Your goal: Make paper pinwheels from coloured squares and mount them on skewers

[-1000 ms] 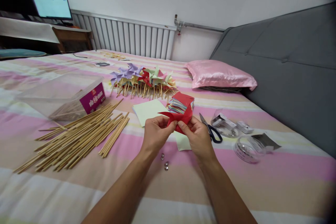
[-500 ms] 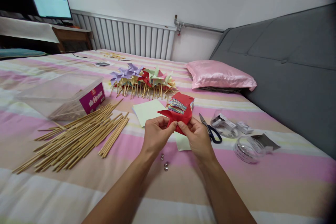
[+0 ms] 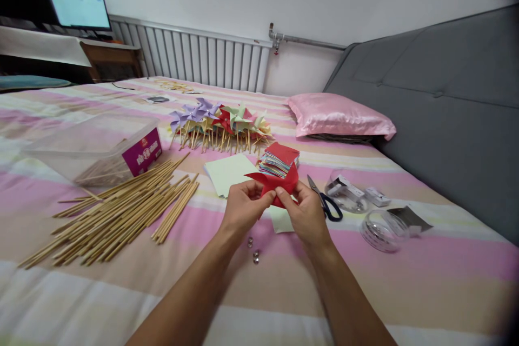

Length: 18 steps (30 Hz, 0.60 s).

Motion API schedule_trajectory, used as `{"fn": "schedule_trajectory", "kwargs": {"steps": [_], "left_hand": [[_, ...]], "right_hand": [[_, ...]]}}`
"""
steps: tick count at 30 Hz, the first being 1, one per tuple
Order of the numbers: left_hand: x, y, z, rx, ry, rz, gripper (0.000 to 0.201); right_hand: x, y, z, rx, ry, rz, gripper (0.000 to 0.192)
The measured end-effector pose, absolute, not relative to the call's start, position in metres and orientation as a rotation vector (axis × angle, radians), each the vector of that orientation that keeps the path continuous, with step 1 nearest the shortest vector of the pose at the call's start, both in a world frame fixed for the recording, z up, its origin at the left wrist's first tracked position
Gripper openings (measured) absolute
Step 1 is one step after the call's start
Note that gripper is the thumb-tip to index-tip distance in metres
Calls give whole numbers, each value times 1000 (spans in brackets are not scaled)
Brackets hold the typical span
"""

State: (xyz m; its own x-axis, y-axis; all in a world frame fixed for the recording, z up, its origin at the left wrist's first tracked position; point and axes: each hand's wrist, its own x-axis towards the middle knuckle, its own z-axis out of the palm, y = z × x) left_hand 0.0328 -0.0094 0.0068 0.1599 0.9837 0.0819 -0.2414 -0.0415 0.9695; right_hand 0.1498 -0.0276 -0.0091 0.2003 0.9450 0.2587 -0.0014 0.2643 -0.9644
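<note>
While both hands [image 3: 275, 208] pinch red paper [image 3: 275, 184] | clear box [image 3: 101, 146]: sticks inside

Your fingers [image 3: 259, 198] cover the middle of the red paper [image 3: 274, 184]. The label on the purple box [image 3: 141, 152] is too small to read, and your forearms run off the bottom edge.

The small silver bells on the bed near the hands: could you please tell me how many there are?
2 bells show: one lies on the bedsheet just below the left hand, the other slightly nearer the camera. More may be hidden under the hands.
</note>
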Motion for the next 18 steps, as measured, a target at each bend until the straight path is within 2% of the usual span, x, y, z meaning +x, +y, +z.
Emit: {"fn": "schedule_trajectory", "kwargs": {"steps": [7, 12, 18], "left_hand": [[27, -4, 4, 1110, 889, 1173, 23], [29, -4, 3, 1177, 908, 1189, 21], [28, -8, 7, 1242, 917, 1136, 19]], "right_hand": [[158, -31, 4, -931, -1053, 1178, 34], [162, -30, 0, -967, -1130, 1141, 37], [160, -26, -8, -1030, -1079, 1124, 27]]}}
